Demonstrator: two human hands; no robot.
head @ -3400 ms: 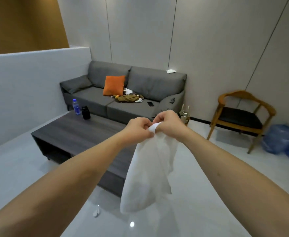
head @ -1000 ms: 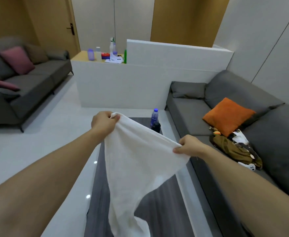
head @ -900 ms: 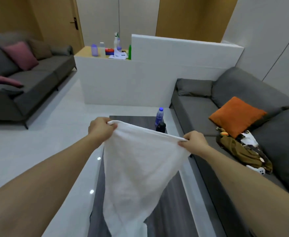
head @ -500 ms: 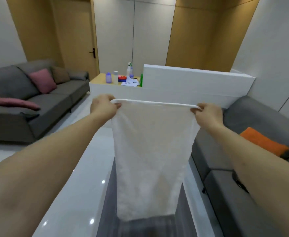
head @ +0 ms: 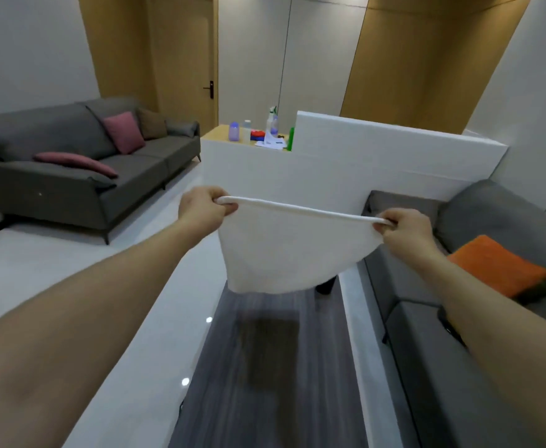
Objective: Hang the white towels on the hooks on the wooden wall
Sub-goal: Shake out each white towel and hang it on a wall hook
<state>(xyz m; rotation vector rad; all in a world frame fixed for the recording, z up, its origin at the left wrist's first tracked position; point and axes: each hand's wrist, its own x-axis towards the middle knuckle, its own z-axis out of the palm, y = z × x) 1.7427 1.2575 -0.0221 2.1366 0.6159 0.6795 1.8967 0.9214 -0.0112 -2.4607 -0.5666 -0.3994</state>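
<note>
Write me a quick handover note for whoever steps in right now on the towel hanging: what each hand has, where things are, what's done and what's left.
Left hand: grips the left top corner of the white cloth towel.
Right hand: grips the right top corner.
The towel is stretched taut between them, hanging in the air above the dark grey wooden coffee table.
Done: towel spread open, ready to carry.
Left: no hooks in view. Find them on the wooden wall, carry the towel over and hang it. Other towels are not in sight.
</note>
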